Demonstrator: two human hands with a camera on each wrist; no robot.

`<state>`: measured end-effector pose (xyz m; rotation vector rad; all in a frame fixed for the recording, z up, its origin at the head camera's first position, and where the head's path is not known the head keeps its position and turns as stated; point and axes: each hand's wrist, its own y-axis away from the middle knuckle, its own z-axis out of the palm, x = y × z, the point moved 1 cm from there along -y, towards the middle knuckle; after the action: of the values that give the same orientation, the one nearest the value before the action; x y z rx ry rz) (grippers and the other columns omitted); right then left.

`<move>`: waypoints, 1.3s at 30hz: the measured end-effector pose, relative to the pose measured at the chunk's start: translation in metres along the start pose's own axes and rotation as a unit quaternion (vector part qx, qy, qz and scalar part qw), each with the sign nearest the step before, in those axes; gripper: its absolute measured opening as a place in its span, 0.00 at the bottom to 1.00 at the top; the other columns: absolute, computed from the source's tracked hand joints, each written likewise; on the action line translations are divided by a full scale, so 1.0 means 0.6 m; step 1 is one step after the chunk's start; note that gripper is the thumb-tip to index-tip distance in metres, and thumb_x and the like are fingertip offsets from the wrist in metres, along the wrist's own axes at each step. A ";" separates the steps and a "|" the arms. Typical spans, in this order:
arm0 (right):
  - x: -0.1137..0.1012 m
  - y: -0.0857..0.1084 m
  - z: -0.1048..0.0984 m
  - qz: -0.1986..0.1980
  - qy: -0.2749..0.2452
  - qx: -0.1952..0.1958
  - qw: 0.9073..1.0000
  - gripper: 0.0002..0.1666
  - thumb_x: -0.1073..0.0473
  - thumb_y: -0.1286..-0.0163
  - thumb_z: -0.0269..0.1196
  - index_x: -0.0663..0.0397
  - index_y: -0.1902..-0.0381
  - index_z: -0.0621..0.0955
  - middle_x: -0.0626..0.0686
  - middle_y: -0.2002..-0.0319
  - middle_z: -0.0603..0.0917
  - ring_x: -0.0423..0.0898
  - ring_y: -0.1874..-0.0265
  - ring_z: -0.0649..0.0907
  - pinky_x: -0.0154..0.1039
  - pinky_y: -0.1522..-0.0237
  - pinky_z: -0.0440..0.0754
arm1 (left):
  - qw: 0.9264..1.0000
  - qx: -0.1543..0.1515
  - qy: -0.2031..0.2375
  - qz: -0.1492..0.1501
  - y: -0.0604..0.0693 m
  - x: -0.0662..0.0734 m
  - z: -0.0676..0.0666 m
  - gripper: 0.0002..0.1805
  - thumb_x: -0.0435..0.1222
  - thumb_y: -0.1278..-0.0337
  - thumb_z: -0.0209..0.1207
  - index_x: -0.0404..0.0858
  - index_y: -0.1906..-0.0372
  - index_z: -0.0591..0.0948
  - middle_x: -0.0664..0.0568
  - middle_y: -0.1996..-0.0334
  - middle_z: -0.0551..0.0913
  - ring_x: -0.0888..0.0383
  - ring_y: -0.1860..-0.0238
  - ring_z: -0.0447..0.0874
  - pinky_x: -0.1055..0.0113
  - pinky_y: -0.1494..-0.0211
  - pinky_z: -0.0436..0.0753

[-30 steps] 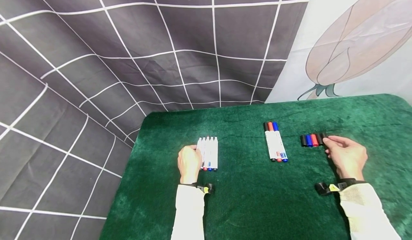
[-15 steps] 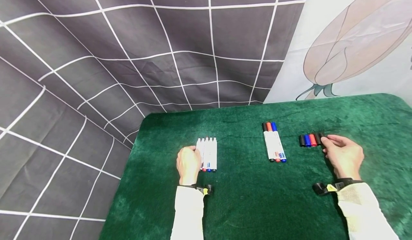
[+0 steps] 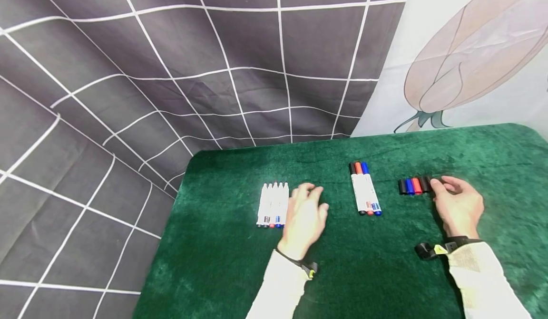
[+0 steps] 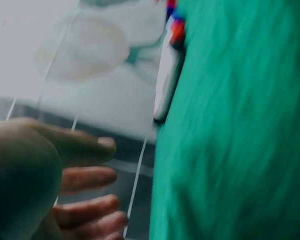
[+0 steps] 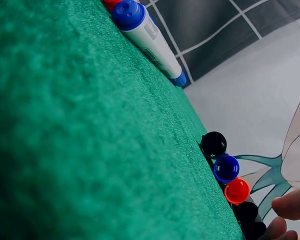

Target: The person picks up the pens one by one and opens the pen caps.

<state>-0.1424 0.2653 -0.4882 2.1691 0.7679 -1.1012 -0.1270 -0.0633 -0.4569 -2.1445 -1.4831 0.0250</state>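
Above the green cloth, my left hand (image 3: 303, 219) is spread with nothing in it, just right of a row of capless white markers (image 3: 272, 205); its fingers (image 4: 90, 180) are apart in the left wrist view. My right hand (image 3: 460, 209) rests at the right end of a row of caps, its fingertips beside the endmost black cap (image 5: 253, 230), apparently touching it. The row also has a black cap (image 5: 213, 145), a blue cap (image 5: 226, 168), a red cap (image 5: 237, 191) and another black cap (image 5: 246, 212). Their hollow ends show in the right wrist view.
Between the hands, three capped markers (image 3: 365, 193) in black, red and blue lie side by side. Behind the table's far edge hang a grey cloth (image 3: 239, 38) with white grid lines and a white cloth (image 3: 385, 114) with a printed pattern.
My left hand has left the left side of the white markers and moved to their right, its fingers spreading. My right hand has barely moved at the row of caps.
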 end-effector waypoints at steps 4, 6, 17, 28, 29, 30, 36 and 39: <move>-0.001 -0.002 0.001 -0.002 0.000 0.004 1.000 0.31 0.42 0.29 0.60 0.52 0.35 0.79 0.28 0.75 0.72 0.26 0.85 0.76 0.26 0.76 0.71 | 0.993 -0.103 -0.028 0.056 0.007 0.039 0.013 0.25 0.46 0.37 0.64 0.43 0.37 0.80 0.49 0.34 0.74 0.52 0.37 0.74 0.59 0.38 0.74; -0.001 -0.003 0.001 -0.001 0.000 0.004 1.000 0.31 0.41 0.29 0.58 0.52 0.35 0.79 0.27 0.77 0.72 0.26 0.86 0.76 0.27 0.74 0.71 | 0.985 -0.149 -0.037 0.079 0.010 0.051 0.019 0.26 0.48 0.34 0.62 0.45 0.33 0.77 0.51 0.28 0.69 0.54 0.32 0.70 0.60 0.33 0.70; -0.001 -0.001 0.001 -0.001 -0.007 0.002 1.000 0.28 0.41 0.28 0.57 0.49 0.37 0.81 0.26 0.80 0.73 0.26 0.85 0.76 0.30 0.69 0.69 | 0.942 -0.263 -0.096 0.183 0.026 0.090 0.038 0.31 0.50 0.28 0.55 0.56 0.24 0.65 0.62 0.23 0.59 0.61 0.30 0.63 0.66 0.32 0.65; -0.002 -0.002 0.002 -0.016 0.001 0.004 1.000 0.29 0.40 0.29 0.57 0.49 0.39 0.82 0.24 0.84 0.72 0.26 0.86 0.74 0.32 0.64 0.64 | 0.961 -0.198 -0.114 0.154 0.031 0.088 0.034 0.30 0.49 0.37 0.64 0.55 0.30 0.73 0.49 0.34 0.69 0.55 0.38 0.71 0.65 0.41 0.72; -0.002 -0.002 0.002 -0.016 0.003 0.004 1.000 0.29 0.40 0.29 0.57 0.49 0.39 0.82 0.24 0.85 0.72 0.26 0.86 0.74 0.32 0.63 0.64 | 0.963 -0.197 -0.112 0.147 0.031 0.087 0.035 0.29 0.49 0.37 0.64 0.54 0.31 0.74 0.49 0.35 0.70 0.55 0.37 0.71 0.65 0.41 0.72; -0.002 -0.002 0.002 -0.016 0.003 0.005 1.000 0.29 0.40 0.29 0.57 0.49 0.39 0.82 0.24 0.85 0.72 0.26 0.86 0.74 0.32 0.63 0.64 | 0.964 -0.197 -0.112 0.139 0.031 0.087 0.035 0.29 0.49 0.37 0.63 0.54 0.31 0.74 0.49 0.35 0.70 0.55 0.37 0.71 0.65 0.41 0.72; -0.003 -0.001 0.003 -0.019 0.018 0.005 1.000 0.31 0.40 0.29 0.55 0.51 0.37 0.81 0.24 0.85 0.71 0.27 0.83 0.73 0.34 0.61 0.63 | 0.973 -0.169 -0.127 0.087 0.029 0.083 0.038 0.31 0.52 0.39 0.64 0.52 0.31 0.75 0.50 0.38 0.75 0.55 0.42 0.75 0.64 0.48 0.76; -0.003 0.000 0.003 -0.021 0.021 0.006 1.000 0.31 0.40 0.29 0.55 0.51 0.37 0.81 0.24 0.85 0.71 0.27 0.82 0.73 0.34 0.60 0.62 | 0.979 -0.137 -0.132 0.067 0.027 0.079 0.036 0.29 0.50 0.41 0.65 0.52 0.34 0.78 0.52 0.42 0.79 0.55 0.46 0.78 0.62 0.52 0.77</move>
<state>-0.1443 0.2635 -0.4879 2.2007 0.8303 -1.0864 -0.1006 -0.0173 -0.4697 -2.5438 -1.5590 0.1682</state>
